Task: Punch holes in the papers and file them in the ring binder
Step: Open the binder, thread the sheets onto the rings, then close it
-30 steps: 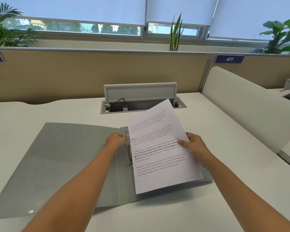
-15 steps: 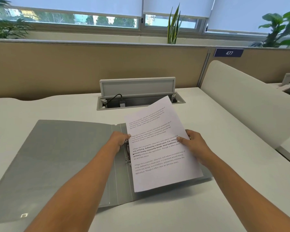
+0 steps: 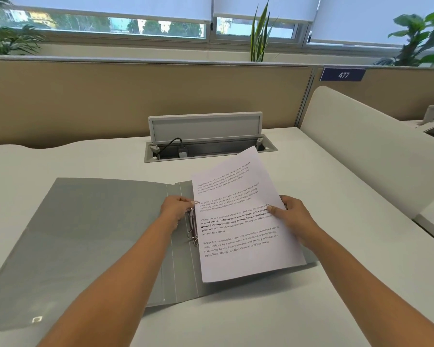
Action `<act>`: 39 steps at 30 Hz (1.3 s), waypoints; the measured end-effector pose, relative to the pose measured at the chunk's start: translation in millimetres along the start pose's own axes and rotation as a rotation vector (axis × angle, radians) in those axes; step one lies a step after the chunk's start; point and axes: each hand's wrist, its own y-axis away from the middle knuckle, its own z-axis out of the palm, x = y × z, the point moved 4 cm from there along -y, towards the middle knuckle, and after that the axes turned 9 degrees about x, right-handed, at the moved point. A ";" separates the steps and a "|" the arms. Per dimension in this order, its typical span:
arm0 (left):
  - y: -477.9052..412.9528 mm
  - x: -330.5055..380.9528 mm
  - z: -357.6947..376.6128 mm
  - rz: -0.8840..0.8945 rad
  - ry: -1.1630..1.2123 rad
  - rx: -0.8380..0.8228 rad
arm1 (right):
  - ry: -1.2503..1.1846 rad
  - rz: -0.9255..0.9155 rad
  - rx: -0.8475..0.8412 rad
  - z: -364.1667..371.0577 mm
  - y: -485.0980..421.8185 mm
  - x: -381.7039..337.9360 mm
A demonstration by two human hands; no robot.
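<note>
Your one head-worn view, looking forward and down across the desk (image 3: 311, 171), close over your forearms, facing the windows (image 3: 135, 23).

Lighting: bright, even daylight from windows (image 3: 158, 26) behind half-lowered blinds (image 3: 110, 6). Shadows: soft, under the paper (image 3: 246, 221). Glare: faint on binder cover (image 3: 85, 234). Distortion: wide-angle bending at edges; plants (image 3: 421, 38) slightly blurred.

Left arm: bare forearm reaching from the near left toward the centre.
Left hand (image 3: 177, 209): knuckles up, fingers (image 3: 186, 199) curled and pinched together.
Right arm: bare forearm from the near right.
Right hand (image 3: 290, 215): thumb on top, pinching a sheet's right edge.
</note>
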 end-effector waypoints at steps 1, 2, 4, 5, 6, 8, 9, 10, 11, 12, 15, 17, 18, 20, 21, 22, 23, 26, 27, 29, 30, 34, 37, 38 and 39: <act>1.3 -1.1 -2.6 0.009 0.022 0.024 | -0.003 0.002 -0.002 0.2 0.0 0.3; 3.5 -2.3 -6.4 0.020 0.044 0.058 | -0.005 0.002 -0.002 0.1 0.2 0.4; 8.9 -5.3 -14.9 0.056 0.065 0.140 | -0.006 0.003 0.001 0.4 0.7 0.2; 12.1 -7.2 -18.5 0.073 0.064 0.168 | -0.004 0.003 0.001 0.4 1.2 0.2; 15.8 -9.1 -21.3 0.092 0.056 0.185 | 0.000 0.002 -0.001 0.5 1.6 0.3; 24.7 -11.9 -24.1 0.116 0.027 0.181 | 0.005 0.001 -0.005 0.3 2.4 0.6; 29.2 -13.2 -23.4 0.119 0.005 0.154 | 0.004 0.003 -0.008 0.3 2.7 0.8; 34.0 -14.8 -21.7 0.113 -0.023 0.110 | 0.003 0.005 -0.012 0.3 3.0 1.0; 38.2 -16.8 -19.2 0.105 -0.053 0.061 | 0.002 0.006 -0.016 0.6 3.0 1.1; 41.8 -19.3 -16.7 0.096 -0.079 0.017 | 0.004 0.006 -0.019 0.6 3.2 1.3; 50.5 -25.0 -10.4 0.039 -0.068 -0.080 | 0.007 0.004 -0.020 0.8 3.6 1.6; 52.9 -27.2 -7.0 0.002 -0.042 -0.117 | 0.009 0.004 -0.020 0.8 4.1 2.3; 54.2 -27.2 -5.9 -0.007 -0.032 -0.128 | 0.009 0.005 -0.020 0.9 4.2 2.7; 56.0 -27.4 -4.7 -0.027 -0.011 -0.137 | 0.011 0.005 -0.019 0.8 4.3 3.2; 55.9 -28.2 -4.4 -0.036 0.006 -0.139 | 0.011 0.005 -0.018 0.6 4.2 3.7; 55.5 -29.3 -4.1 -0.045 0.016 -0.145 | 0.010 0.006 -0.016 0.6 4.1 4.3; 55.6 -30.0 -4.3 -0.054 0.016 -0.150 | 0.009 0.008 -0.014 0.6 4.0 4.9; 55.6 -31.5 -5.2 -0.068 0.003 -0.157 | 0.012 0.015 -0.008 0.7 3.8 6.3; 56.0 -31.5 -5.7 -0.070 -0.004 -0.155 | 0.012 0.016 -0.008 0.9 3.7 6.5; 56.8 -31.0 -5.9 -0.072 -0.011 -0.154 | 0.014 0.015 -0.011 1.4 3.7 6.7; 57.2 -30.9 -5.6 -0.072 -0.011 -0.157 | 0.013 0.014 -0.012 1.6 3.7 6.7; 58.8 -31.4 -3.6 -0.064 -0.007 -0.151 | 0.021 0.019 -0.004 0.2 3.9 7.6; 61.5 -31.3 -2.5 -0.055 -0.003 -0.139 | 0.039 0.019 0.000 -1.3 3.4 8.0; 61.3 -32.1 -2.2 -0.053 -0.006 -0.134 | 0.047 0.017 0.001 -2.0 3.2 8.3; 63.8 -31.1 -2.5 -0.047 -0.005 -0.129 | 0.053 0.014 0.003 -2.4 2.8 8.5</act>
